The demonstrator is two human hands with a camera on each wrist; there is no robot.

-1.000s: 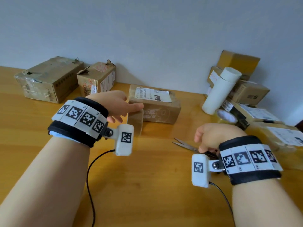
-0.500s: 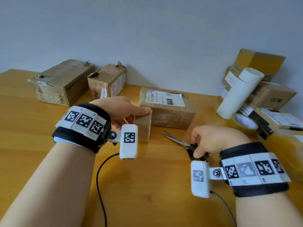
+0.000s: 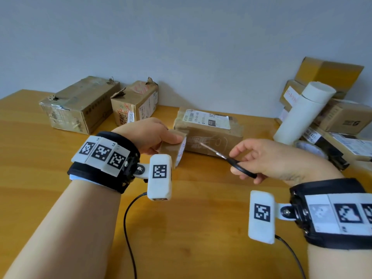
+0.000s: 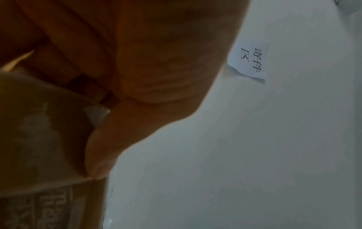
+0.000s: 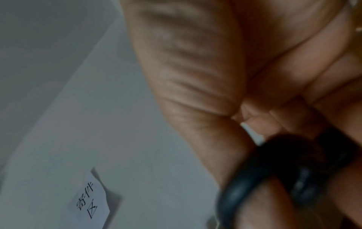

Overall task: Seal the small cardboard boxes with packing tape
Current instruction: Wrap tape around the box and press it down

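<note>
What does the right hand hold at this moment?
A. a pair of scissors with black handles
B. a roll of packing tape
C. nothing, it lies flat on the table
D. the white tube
A: in the head view the right hand grips the scissors by their black handles, blades pointing toward the small box that the left hand holds.

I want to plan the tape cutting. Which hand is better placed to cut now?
The right hand: it already grips the scissors, blades toward the small box. The left hand holds that box.
</note>
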